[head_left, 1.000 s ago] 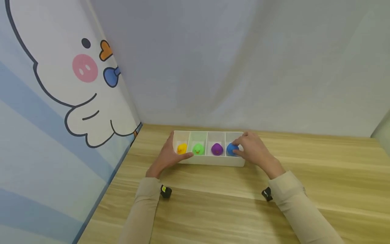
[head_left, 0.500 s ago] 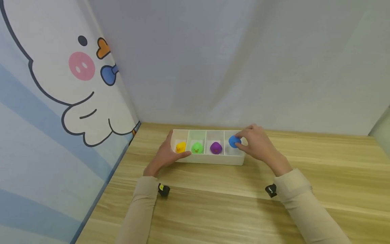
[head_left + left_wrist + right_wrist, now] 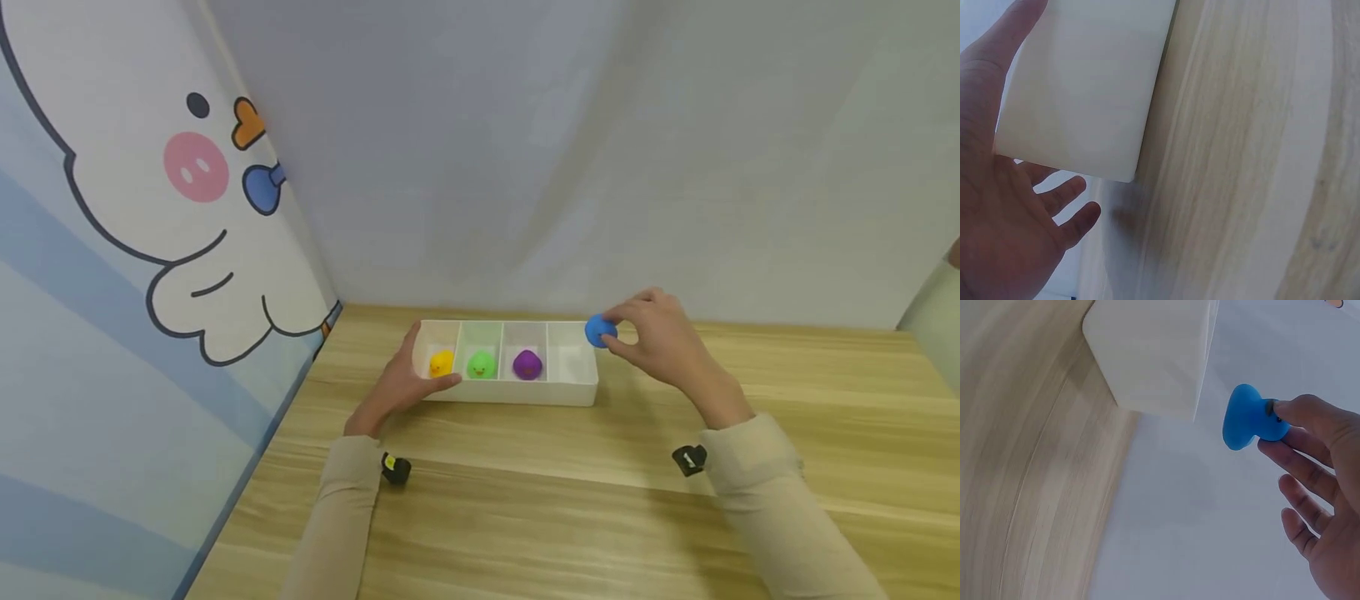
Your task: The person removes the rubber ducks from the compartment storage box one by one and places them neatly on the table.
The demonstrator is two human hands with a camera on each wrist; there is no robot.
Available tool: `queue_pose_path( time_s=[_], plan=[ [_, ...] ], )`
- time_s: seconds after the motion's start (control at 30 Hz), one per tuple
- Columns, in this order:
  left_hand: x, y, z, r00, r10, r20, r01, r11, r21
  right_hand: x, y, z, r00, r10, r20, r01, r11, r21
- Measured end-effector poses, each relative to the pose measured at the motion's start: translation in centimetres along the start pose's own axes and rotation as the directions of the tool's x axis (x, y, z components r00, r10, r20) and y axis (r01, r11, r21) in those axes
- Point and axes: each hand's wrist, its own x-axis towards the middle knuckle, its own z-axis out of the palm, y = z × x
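Note:
A white box [image 3: 517, 393] with several side-by-side compartments sits on the wooden table. My left hand [image 3: 393, 383] grips its left end, thumb along the front rim; in the left wrist view that hand [image 3: 1004, 231] is around the end of the box [image 3: 1085, 94]. Just above the box's right end, my right hand [image 3: 663, 342] pinches a blue toy duck [image 3: 600, 331]. The right wrist view has the duck [image 3: 1244, 417] by its head between thumb and fingers, apart from the box. A yellow duck [image 3: 441, 363], a green duck [image 3: 482, 365] and a purple duck [image 3: 527, 364] each occupy a compartment.
The wooden table [image 3: 525, 517] reaches back to a pale curtain [image 3: 480, 167]. To the left stands a panel with a cartoon print [image 3: 195, 167]. Small black devices, one by the left cuff [image 3: 396, 469] and one by the right [image 3: 688, 460], are at the wrists.
My right hand has lifted the blue duck out of the rightmost compartment and moved it up and right, past the box's end. The left hand keeps its hold on the box.

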Motion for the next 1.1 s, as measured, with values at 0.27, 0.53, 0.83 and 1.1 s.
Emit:
queue_pose_path(
  time_s=[0.27,0.53,0.83,1.1],
  plan=[
    [0.0,-0.3,-0.3,1.0,-0.003,0.031,0.004,1.0,-0.002,-0.6,1.4,-0.3,0.999,0.029,0.018,-0.029,0.999,-0.014],
    [-0.1,-0.1,-0.4,0.999,0.005,0.045,-0.005,1.0,-0.006,-1.6,2.7,0.0,0.998,0.046,0.048,-0.045,0.999,-0.023],
    [-0.3,-0.1,-0.4,0.999,-0.012,0.042,0.012,1.0,0.001,-2.2,3.9,1.0,0.997,0.053,0.062,-0.05,0.998,-0.046],
    [-0.1,0.1,-0.5,0.999,-0.003,0.042,0.004,1.0,-0.009,-2.2,4.7,1.7,0.994,0.06,0.088,-0.056,0.997,-0.05]
  ],
)
